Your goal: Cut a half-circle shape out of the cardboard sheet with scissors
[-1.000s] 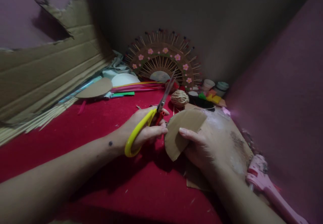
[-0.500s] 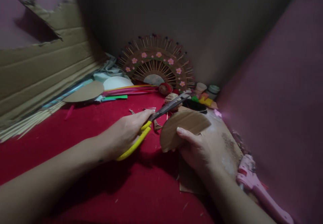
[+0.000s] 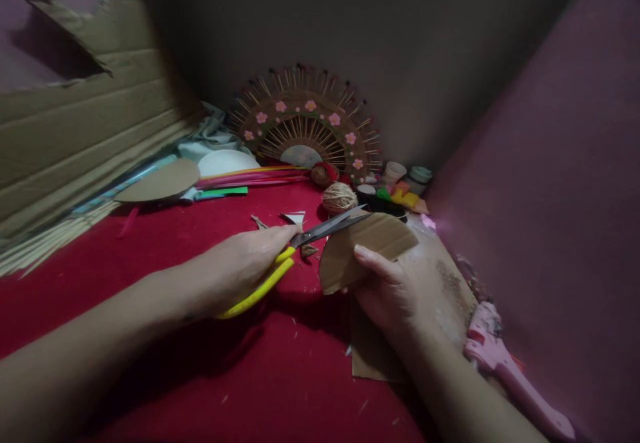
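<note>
Yellow-handled scissors [image 3: 260, 293] are gripped in my left hand [image 3: 245, 263], their blades pointing right and slightly parted. The blades lie at the upper left edge of a half-round piece of cardboard [image 3: 370, 236]; whether they bite into it I cannot tell. My right hand [image 3: 387, 290] pinches that cardboard, thumb on top and the fingers mostly hidden beneath. Small cardboard scraps [image 3: 309, 251] lie on the red cloth [image 3: 300, 370] just below the blades. Another flat piece of cardboard [image 3: 375, 356] rests under my right hand.
A decorated stick fan [image 3: 310, 106] stands at the back, with a ball of twine [image 3: 339, 198] before it. Along the left are a cardboard oval [image 3: 160, 182] and thin sticks [image 3: 60, 236]. A pink glue gun [image 3: 505, 363] lies at right beside a stained board [image 3: 450, 290].
The scissors have come down, their blades moving from above the cardboard to its upper edge and closing somewhat. My right hand keeps its hold, and the view has shifted slightly.
</note>
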The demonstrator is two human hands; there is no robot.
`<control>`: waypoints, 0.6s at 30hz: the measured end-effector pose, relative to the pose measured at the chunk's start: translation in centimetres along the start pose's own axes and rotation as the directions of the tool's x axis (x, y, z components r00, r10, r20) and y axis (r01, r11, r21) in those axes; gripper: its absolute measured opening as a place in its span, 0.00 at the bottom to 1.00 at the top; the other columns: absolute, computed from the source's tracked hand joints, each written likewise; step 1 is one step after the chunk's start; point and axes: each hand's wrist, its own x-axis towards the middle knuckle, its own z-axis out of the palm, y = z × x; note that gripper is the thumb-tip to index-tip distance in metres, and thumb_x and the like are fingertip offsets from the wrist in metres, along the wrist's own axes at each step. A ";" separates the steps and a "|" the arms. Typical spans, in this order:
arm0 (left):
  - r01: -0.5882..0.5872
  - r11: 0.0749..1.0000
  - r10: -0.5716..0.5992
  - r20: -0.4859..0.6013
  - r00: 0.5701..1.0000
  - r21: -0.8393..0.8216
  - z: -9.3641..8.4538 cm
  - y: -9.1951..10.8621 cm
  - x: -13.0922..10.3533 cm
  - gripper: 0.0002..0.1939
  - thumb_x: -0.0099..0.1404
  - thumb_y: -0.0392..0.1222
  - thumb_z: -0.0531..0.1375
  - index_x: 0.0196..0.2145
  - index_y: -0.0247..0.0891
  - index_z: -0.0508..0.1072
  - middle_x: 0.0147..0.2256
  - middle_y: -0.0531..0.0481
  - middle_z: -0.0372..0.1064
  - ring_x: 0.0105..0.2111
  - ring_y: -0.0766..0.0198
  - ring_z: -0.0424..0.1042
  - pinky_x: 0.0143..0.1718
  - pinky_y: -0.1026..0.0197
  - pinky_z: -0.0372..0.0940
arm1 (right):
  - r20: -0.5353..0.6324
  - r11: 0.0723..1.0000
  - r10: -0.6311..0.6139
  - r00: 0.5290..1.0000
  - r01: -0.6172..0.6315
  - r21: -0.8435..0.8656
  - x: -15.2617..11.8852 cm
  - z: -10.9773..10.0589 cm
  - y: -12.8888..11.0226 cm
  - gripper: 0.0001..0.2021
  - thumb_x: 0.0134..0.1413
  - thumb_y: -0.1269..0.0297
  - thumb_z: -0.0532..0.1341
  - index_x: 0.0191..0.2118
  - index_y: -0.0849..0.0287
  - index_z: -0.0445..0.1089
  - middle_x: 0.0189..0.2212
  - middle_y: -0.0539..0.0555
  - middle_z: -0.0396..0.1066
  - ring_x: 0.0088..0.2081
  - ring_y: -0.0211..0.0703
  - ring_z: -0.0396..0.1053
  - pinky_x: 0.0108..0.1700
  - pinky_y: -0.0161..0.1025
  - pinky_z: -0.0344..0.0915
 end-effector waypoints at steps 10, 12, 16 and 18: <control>-0.048 0.995 0.046 0.023 0.999 0.085 0.0 -0.2 -0.1 0.23 0.68 0.44 0.47 0.57 0.29 0.59 0.49 0.34 0.69 0.46 0.48 0.71 0.44 0.48 0.67 | 0.000 1.000 -0.007 1.000 0.007 -0.021 0.2 -0.1 0.0 0.07 0.40 0.68 0.68 0.30 0.61 0.74 0.23 0.49 0.74 0.19 0.37 0.68 0.14 0.31 0.64; -0.052 0.993 0.050 0.016 0.999 0.108 0.0 -0.3 -0.1 0.24 0.67 0.44 0.47 0.57 0.29 0.59 0.48 0.34 0.69 0.45 0.48 0.71 0.44 0.48 0.67 | -0.002 1.000 0.003 1.000 -0.003 -0.021 0.2 -0.1 0.0 0.07 0.40 0.68 0.68 0.30 0.61 0.74 0.22 0.48 0.73 0.19 0.37 0.68 0.14 0.31 0.64; -0.030 0.992 0.025 0.040 0.999 0.126 0.0 -0.1 0.0 0.21 0.68 0.43 0.46 0.54 0.31 0.62 0.46 0.36 0.70 0.42 0.51 0.72 0.41 0.51 0.68 | -0.001 1.000 0.018 1.000 -0.018 0.001 0.2 -0.1 0.0 0.08 0.39 0.69 0.68 0.31 0.61 0.74 0.23 0.48 0.73 0.19 0.37 0.68 0.14 0.31 0.63; -0.028 0.993 0.024 0.035 0.999 0.118 -0.1 0.0 0.0 0.19 0.68 0.43 0.46 0.52 0.32 0.64 0.44 0.37 0.71 0.40 0.53 0.73 0.39 0.53 0.68 | 0.003 1.000 0.010 1.000 -0.010 0.010 0.2 0.0 -0.1 0.09 0.40 0.69 0.67 0.33 0.60 0.74 0.23 0.48 0.74 0.19 0.38 0.68 0.14 0.31 0.63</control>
